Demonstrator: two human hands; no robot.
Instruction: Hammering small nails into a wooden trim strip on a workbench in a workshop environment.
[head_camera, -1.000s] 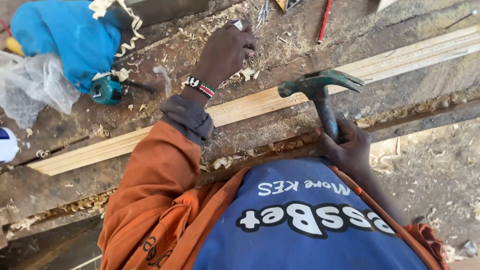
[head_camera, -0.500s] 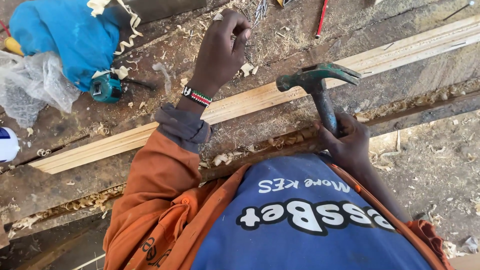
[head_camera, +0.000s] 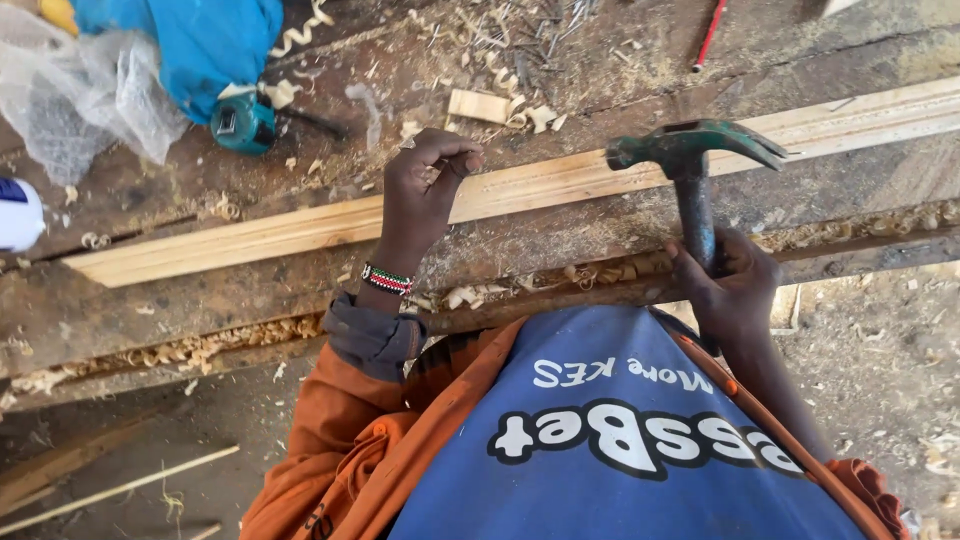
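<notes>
The head view looks straight down at a long pale wooden strip with a moulded face (head_camera: 300, 225) lying slantwise across the rough, shaving-strewn wooden counter (head_camera: 560, 245). The left hand (head_camera: 425, 190) rests on the strip, fingers curled and pinched together at their tips over its far edge, as one would to steady something small there; whether a nail is between them I cannot tell. The right hand (head_camera: 735, 285) is clamped round the lower shaft of a green-painted steel claw hammer (head_camera: 695, 155), gripped low so the head has swing; the head hangs just above the strip, to the right of the left hand and apart from it, claw pointing right.

Beyond the left hand, up the counter, lie a scatter of thin steel nails (head_camera: 545, 20) among curls of shaving and a small pale offcut block (head_camera: 480, 105) (near enough to reach without leaning). Further left of that hand sit a teal tape measure (head_camera: 243, 122), a blue cloth bundle (head_camera: 200, 35) and crumpled clear plastic sheet (head_camera: 80, 90). A red pencil (head_camera: 708, 35) lies beyond the hammer.

The near edge of the counter runs close to the person's body, just below both wrists, packed with shavings in its groove. Between the two hands the strip is bare, leaving open room for the hammer to come down; to the right the strip runs on out of view.
</notes>
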